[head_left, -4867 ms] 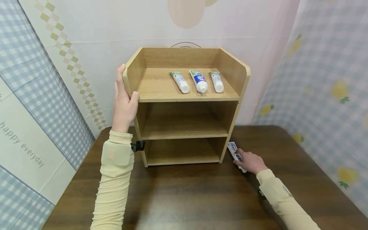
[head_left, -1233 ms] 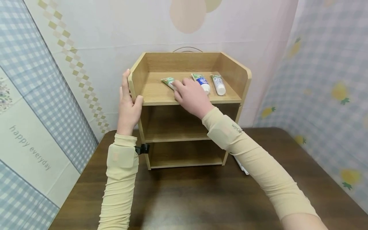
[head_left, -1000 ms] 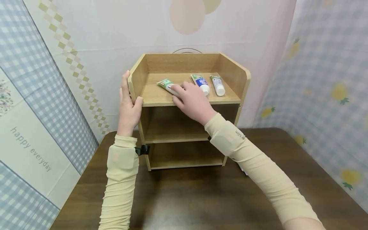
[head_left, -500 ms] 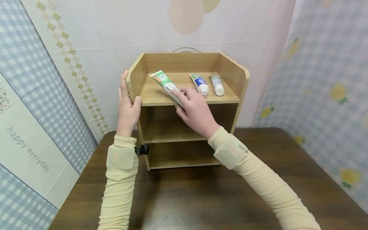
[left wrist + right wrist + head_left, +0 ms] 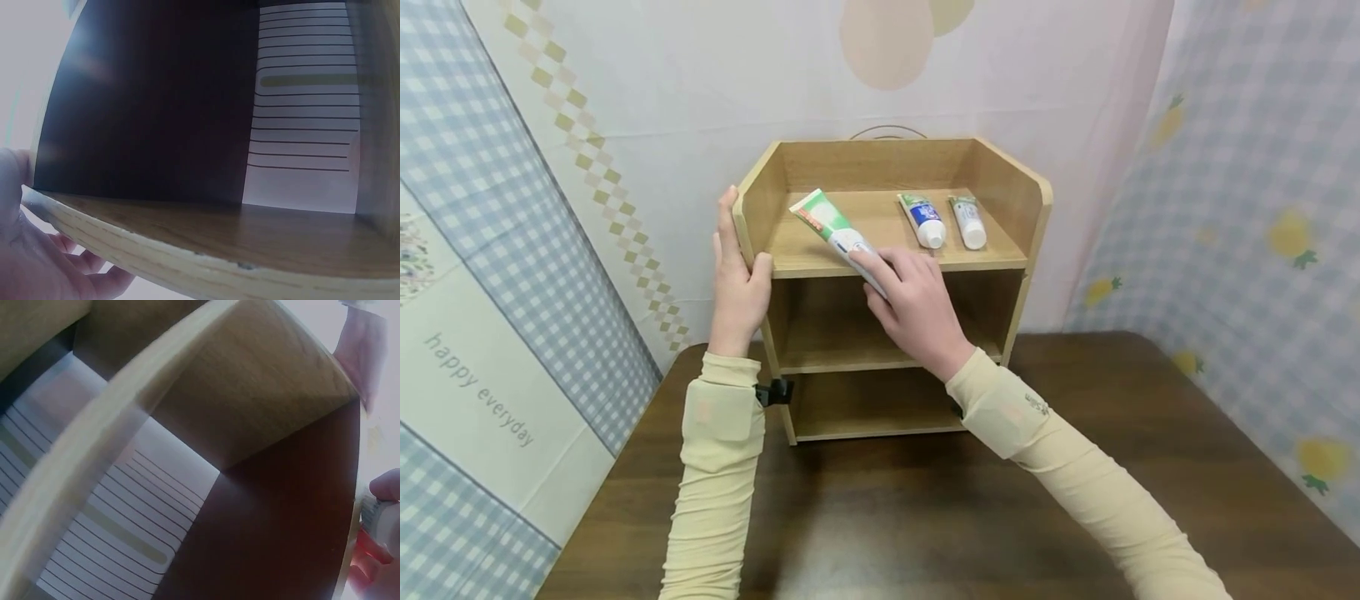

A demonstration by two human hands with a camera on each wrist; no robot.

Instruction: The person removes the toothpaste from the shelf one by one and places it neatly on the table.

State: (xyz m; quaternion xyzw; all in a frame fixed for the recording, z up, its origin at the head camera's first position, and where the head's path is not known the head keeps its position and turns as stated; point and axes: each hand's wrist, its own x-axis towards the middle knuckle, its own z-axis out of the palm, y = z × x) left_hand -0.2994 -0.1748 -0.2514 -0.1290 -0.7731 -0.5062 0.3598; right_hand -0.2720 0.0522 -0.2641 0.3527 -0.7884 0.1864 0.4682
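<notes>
A small wooden shelf unit (image 5: 880,153) stands on the dark table, with a walled top and two levels beneath. My left hand (image 5: 740,283) grips its left side panel, thumb at the front edge. The right hand (image 5: 916,308) pinches a green and white toothpaste tube (image 5: 829,223) near its capped end. The tube slants over the front edge of the top shelf, its flat green end up and to the left. In the right wrist view, fingers of that hand (image 5: 378,550) hold the ridged white cap (image 5: 389,524).
Two more tubes lie on the top shelf: a blue and white one (image 5: 922,222) and a white one (image 5: 968,223) beside the right wall. Both lower levels open to the front. The brown table (image 5: 865,517) extends around the unit; patterned cloth (image 5: 1240,217) hangs behind and beside it.
My right hand has left a tube on the table at right, now hidden by the arm, and taken the leftmost tube, lifting and drawing it forward. The left hand keeps its grip.
</notes>
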